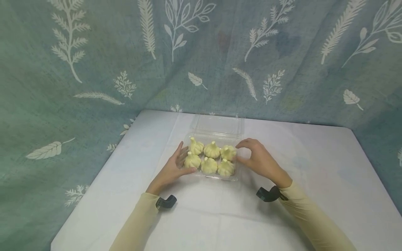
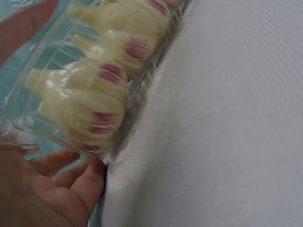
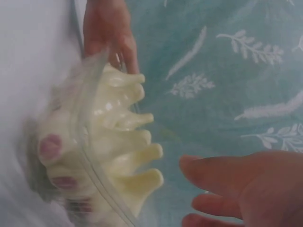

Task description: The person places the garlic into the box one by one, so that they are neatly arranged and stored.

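Several pale yellow garlic bulbs [image 1: 209, 165] with purple patches sit in two rows in a clear plastic clamshell container [image 1: 216, 177] on the table. The container's lid [image 1: 217, 124] lies flipped back behind it. My left hand [image 1: 171, 170] holds the container at its left end, thumb along the front rim and the other fingers against the end wall. In the left wrist view, the fingers [image 2: 92, 177] lie at the container's lower corner. My right hand [image 1: 260, 159] is at the container's right end, beside the back-right bulb [image 1: 228, 152], its fingers bent loosely with nothing between them.
A white cloth covers the table [image 1: 314, 167]. Behind it and to the left hangs a green-blue curtain [image 1: 213, 80] with white leaf prints. Dark wrist mounts [image 1: 268, 194] sit at both cuffs.
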Tool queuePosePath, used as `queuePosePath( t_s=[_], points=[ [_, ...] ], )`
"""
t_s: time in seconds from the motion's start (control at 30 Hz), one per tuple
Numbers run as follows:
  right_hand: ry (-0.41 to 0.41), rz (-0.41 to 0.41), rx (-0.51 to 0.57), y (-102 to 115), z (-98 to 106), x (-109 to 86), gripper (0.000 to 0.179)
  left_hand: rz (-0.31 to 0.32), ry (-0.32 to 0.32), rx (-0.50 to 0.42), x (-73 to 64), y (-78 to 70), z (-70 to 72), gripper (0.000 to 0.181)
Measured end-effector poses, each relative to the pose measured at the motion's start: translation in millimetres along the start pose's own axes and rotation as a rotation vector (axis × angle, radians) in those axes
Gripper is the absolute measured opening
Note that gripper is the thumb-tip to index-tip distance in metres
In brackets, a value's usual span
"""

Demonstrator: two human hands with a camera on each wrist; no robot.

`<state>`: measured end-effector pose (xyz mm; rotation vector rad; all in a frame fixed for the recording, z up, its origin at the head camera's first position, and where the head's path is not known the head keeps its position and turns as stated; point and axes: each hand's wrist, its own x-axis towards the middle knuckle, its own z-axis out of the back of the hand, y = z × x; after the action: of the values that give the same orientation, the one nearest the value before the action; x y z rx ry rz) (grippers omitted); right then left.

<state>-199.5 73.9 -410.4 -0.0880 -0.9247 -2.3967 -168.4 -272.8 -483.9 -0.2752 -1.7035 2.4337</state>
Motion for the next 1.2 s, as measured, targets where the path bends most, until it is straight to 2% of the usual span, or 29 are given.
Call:
queuePosePath(
  t_s=[0.17,0.27,0.43,0.57,0.63,0.77,0.9,1.2],
  points=[
    [-0.031,-0.020,0.023,-3,7,-1.0,0.035,-0.015,0.018,0.004,0.5,1.0,5.1,0.107],
    [-0.054,-0.038,0.032,-5,13,-1.1,0.036,0.000,-0.004,0.024,0.5,-2.4,10.3,0.096],
    [-0.115,-0.058,0.055,-9,25,2.4,0.035,0.011,-0.077,0.053,3.5,-13.6,22.9,0.081],
    [-0.170,-0.073,0.093,-11,36,8.6,0.037,0.001,-0.169,0.042,10.4,-28.3,34.9,0.073],
    [-0.195,-0.081,0.122,-12,42,12.0,0.038,0.015,-0.219,0.034,14.2,-37.6,40.3,0.070],
    [-0.234,-0.099,0.182,-15,51,19.4,0.039,0.030,-0.291,-0.005,26.3,-56.2,48.2,0.065],
    [-0.261,-0.143,0.218,-22,56,26.6,0.042,0.035,-0.310,-0.048,42.7,-69.2,52.8,0.065],
    [-0.289,-0.285,0.330,-34,57,42.0,0.047,0.141,-0.312,-0.061,73.8,-77.4,60.8,0.064]
  ],
)
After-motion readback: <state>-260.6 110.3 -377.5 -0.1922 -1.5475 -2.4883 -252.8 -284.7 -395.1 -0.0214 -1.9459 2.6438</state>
